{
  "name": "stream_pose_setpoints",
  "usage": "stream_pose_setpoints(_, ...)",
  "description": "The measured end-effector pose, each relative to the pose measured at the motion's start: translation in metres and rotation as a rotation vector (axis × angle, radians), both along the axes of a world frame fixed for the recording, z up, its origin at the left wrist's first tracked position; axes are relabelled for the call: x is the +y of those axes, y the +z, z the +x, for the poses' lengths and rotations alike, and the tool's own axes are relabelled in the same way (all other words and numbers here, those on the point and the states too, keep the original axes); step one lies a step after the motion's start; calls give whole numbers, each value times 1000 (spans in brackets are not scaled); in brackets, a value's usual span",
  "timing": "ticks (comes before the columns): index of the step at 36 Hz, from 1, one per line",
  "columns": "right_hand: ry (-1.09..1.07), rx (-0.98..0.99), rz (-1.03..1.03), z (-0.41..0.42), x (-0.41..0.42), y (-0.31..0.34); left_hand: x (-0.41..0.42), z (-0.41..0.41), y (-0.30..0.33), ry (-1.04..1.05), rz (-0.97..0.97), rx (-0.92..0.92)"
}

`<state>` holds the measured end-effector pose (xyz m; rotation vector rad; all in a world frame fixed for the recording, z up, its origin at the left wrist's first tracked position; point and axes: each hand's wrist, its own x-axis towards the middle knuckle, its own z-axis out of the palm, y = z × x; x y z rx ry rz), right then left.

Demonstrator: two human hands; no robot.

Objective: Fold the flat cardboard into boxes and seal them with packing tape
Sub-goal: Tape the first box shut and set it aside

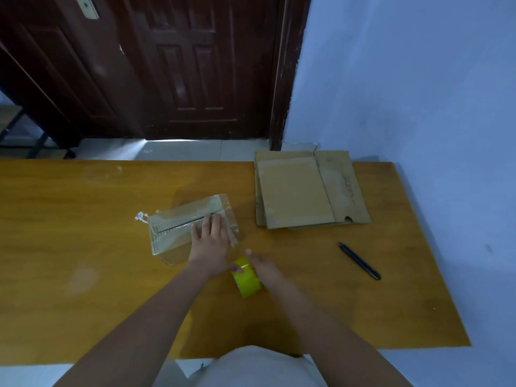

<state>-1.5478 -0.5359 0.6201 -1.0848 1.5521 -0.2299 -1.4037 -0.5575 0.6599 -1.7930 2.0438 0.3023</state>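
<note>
Cardboard box (184, 224) looks light and stiff under the flat left hand (209, 244), while the right hand (261, 265) grips the tape roll (247, 277), maybe by its sides.

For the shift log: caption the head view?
Left hand presses tape on small cardboard box; right hand holds yellow-green tape roll.
</note>
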Motion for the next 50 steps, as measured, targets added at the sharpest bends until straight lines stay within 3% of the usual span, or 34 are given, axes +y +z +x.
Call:
stream_pose_setpoints(2,-174,62,-220,-25,-1,-2,-1,-1,-1,7,-1,-7)
stream_pose_setpoints(5,-247,354,-431,-80,-11,-6,-2,0,-5,28,-8,15)
stream_pose_setpoints(8,-284,646,-334,-136,-20,-9,-1,2,-10,38,-22,13)
stream_pose_setpoints(12,-80,848,-64,-184,-17,-19,0,2,-11,31,-25,-4)
stream_pose_setpoints(18,272,1061,-140,-200,19,-39,1,4,-11,62,-17,47)
stream_pose_setpoints(21,295,1018,-170,-193,28,-44,1,6,-11,63,-11,67)
stream_pose_setpoints(25,290,767,-304,-166,28,-37,0,7,-10,68,-4,63)
stream_pose_setpoints(31,516,442,-699,-95,12,2,-2,5,-9,53,0,21)
stream_pose_setpoints(38,656,514,-730,-30,-18,35,-2,4,-7,37,25,-2)
stream_pose_setpoints(50,728,569,-625,-17,-32,36,-1,8,-12,23,-9,17)
